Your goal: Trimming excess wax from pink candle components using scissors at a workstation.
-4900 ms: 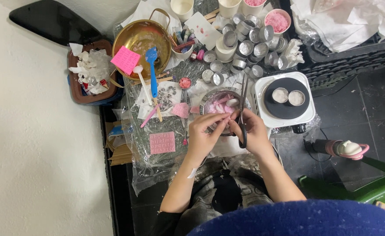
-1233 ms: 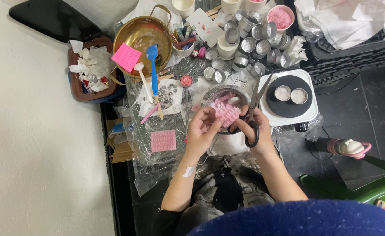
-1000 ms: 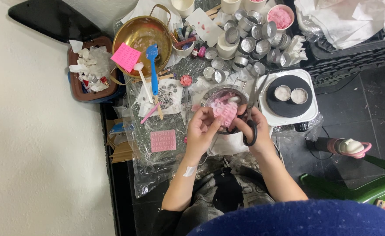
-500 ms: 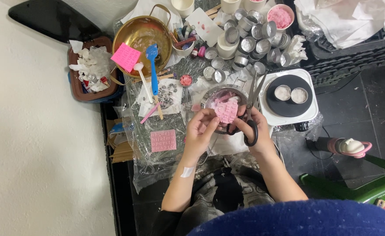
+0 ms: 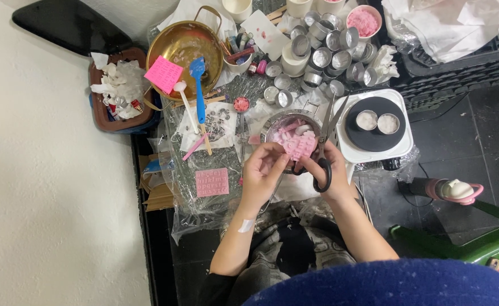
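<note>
Cutting step, as I read it: the left hand pinches a pink wax slab over the metal bowl of pink pieces, while the right hand grips black-handled scissors, blades parted and pointing away past the slab. Next snip needs the slab edge fed squarely between the blades, above the bowl, beside the small white hotplate.

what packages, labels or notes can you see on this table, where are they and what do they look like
Pink sticky note: square, resting on the gold bowl rim, upper left.
Pink slab: rectangular, rows of raised marks, left of the left hand.
White card: rectangular, top centre, pink smudges.
No screens in view.
</note>
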